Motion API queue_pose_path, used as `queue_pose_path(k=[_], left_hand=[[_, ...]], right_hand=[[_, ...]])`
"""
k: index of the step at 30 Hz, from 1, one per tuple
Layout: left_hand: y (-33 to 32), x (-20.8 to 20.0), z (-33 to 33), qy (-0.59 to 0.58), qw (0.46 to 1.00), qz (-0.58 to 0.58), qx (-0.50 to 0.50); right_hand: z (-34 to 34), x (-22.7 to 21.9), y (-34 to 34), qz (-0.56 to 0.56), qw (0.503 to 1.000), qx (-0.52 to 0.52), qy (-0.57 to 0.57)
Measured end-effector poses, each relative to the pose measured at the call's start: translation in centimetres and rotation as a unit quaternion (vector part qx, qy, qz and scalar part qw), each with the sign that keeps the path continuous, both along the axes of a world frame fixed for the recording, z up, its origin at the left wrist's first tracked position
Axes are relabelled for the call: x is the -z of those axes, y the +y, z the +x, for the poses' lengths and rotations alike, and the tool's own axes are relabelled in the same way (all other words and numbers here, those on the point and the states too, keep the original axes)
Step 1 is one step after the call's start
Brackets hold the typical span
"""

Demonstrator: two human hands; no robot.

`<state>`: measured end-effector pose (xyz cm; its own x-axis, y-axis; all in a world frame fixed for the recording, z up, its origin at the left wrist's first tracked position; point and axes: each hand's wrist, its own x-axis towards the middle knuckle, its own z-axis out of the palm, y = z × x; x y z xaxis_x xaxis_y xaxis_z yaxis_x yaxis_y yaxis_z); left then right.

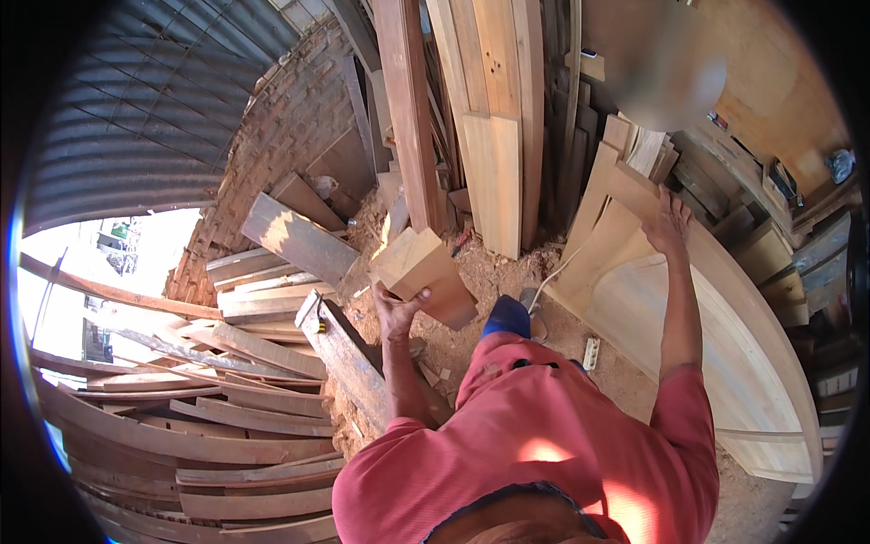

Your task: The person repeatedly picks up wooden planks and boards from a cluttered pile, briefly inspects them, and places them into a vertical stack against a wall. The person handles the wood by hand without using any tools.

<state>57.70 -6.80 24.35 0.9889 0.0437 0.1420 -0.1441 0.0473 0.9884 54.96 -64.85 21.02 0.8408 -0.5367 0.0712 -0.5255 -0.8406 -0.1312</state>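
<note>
My left hand [396, 313] grips a short wooden block [430, 270] by its lower left side, thumb against its face. The block is pale on top with a browner lower part, and it is held tilted above the sawdust-covered ground. On the right, my right hand [669, 222] lies with fingers stretched out at the edge of a flat wooden board [632, 192]. That board rests at the far end of a large pale wooden panel [698, 308], which looks like a door with framed sections. Part of the board is hidden under my hand.
Tall planks [494, 172] lean at the back. Stacked timber [245, 408] fills the left side. A thick beam [349, 363] carries a small yellow-and-black object [321, 324]. A white cable [557, 274] runs beside the panel, and a white power strip [591, 354] lies on the ground.
</note>
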Motion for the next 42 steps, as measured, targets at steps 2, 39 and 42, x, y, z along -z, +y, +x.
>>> queue_pose_path(k=[2, 39, 42], left_hand=[[1.4, 0.1, -1.9, 0.008, 1.0, -0.001, -0.005], [-6.0, 14.6, 24.7, 0.132, 0.92, 0.081, 0.36], [-8.2, 17.9, 28.6, 0.052, 0.895, 0.178, 0.406]], right_hand=[[0.2, 0.1, 0.1, -0.009, 1.0, 0.014, 0.019], [3.4, -0.3, 3.6, -0.076, 0.99, 0.12, -0.006], [3.8, 0.1, 3.7, -0.082, 0.989, 0.119, -0.023]])
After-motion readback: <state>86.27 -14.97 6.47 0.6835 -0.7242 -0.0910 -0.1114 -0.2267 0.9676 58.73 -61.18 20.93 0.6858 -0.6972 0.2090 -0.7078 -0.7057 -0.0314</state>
